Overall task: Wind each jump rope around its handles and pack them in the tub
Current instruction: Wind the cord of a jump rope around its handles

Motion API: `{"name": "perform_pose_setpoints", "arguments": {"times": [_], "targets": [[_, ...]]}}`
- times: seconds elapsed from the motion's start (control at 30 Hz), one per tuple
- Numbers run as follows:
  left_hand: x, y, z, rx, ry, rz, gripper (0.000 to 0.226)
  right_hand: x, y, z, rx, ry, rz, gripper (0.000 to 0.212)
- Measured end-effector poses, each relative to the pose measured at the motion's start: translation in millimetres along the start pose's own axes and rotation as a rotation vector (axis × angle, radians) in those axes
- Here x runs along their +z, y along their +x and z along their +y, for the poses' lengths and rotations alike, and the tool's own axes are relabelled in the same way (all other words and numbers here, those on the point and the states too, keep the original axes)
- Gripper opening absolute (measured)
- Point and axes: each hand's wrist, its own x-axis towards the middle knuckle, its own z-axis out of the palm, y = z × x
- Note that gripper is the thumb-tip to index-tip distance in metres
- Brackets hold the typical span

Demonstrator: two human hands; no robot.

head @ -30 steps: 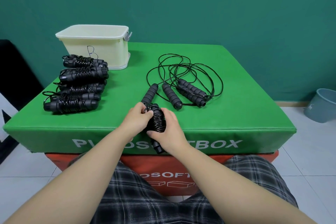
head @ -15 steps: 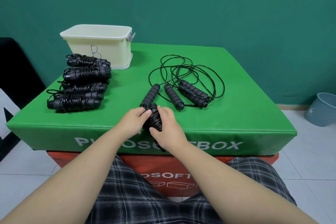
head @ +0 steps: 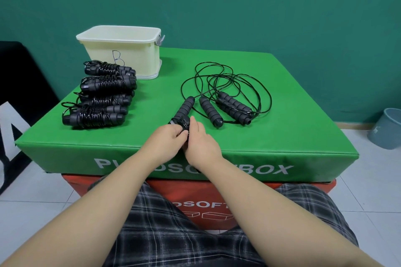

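You are finishing a wind; your left hand point(head: 168, 137) and right hand point(head: 200, 140) have fingers pinched around the wound jump rope point(head: 184, 124) at the desk's point(head: 293, 128) near edge; next, tuck its tail, then reach the tub point(head: 121, 54)

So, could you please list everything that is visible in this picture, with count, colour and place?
wound jump ropes: about four or five, black, in a row on the left of the box top, in front of the tub
tub: one, cream, marked B, back left of the box top
loose jump ropes: seemingly two, black, tangled, right of centre
held jump rope: one, black, wound, between both hands at the front edge
green box: one, green, on the red box
red box: one, under the green box
bucket: one, grey-blue, on the floor, far right
left hand: gripping the held jump rope
right hand: gripping it too
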Motion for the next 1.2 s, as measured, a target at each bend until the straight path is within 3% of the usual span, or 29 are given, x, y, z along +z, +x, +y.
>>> {"name": "perform_pose_setpoints", "arguments": {"times": [0.1,0.23,0.33,0.4,0.7,0.93,1.2], "targets": [[0,-2,-3,0.022,-0.032,0.016,0.036,-2,1,3,-0.006,0.047,-0.021,0.075],[4,-6,-16,-0.044,-0.246,0.088,0.037,-4,2,11,0.090,0.252,-0.029,0.090],[5,-11,-26,-0.097,-0.316,0.099,0.041,-1,-2,14,0.112,0.328,0.006,0.066],[4,-11,-31,-0.115,-0.339,0.071,0.040,1,-5,15,0.092,0.334,0.020,0.060],[-1,-6,-21,-0.218,-0.350,0.015,0.038,-21,-9,5,-0.063,-0.011,0.017,0.066],[-2,-18,14,-0.048,-0.071,0.072,0.042,-22,-6,7,-0.037,-0.117,0.043,0.067],[-2,-24,16,0.045,-0.253,0.145,0.037,-33,3,0,0.002,-0.099,0.010,0.063]]}}
